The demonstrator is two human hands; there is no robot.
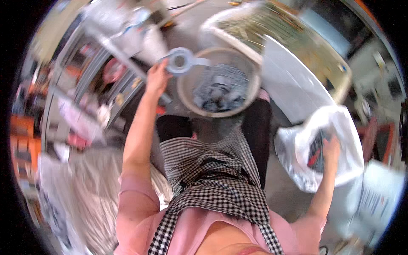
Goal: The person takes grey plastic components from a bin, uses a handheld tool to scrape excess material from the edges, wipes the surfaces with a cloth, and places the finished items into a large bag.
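My left hand (pixel 157 78) is closed on the edge of a pale blue ring-shaped piece with a short tab (pixel 179 62), which it holds up at the left rim of a round beige tub (pixel 184 94). The tab reaches over that rim. Inside the tub lies a heap of grey-blue pieces (pixel 221 87), too blurred to name. My right hand (pixel 332 148) reaches into an open white plastic bag (pixel 293 142) at my right. Dark grey contents (pixel 315 149) and something red (pixel 313 160) lie by its fingers, which are smeared and partly hidden.
A pale panel (pixel 293 83) leans against a large whitish trough (pixel 238 51) with straw-like stalks. Grey metal shelving (pixel 91 72) with assorted items stands at the left. A crumpled light cloth or sack (pixel 89 191) lies near my left side. A white box (pixel 380 199) is beyond the bag.
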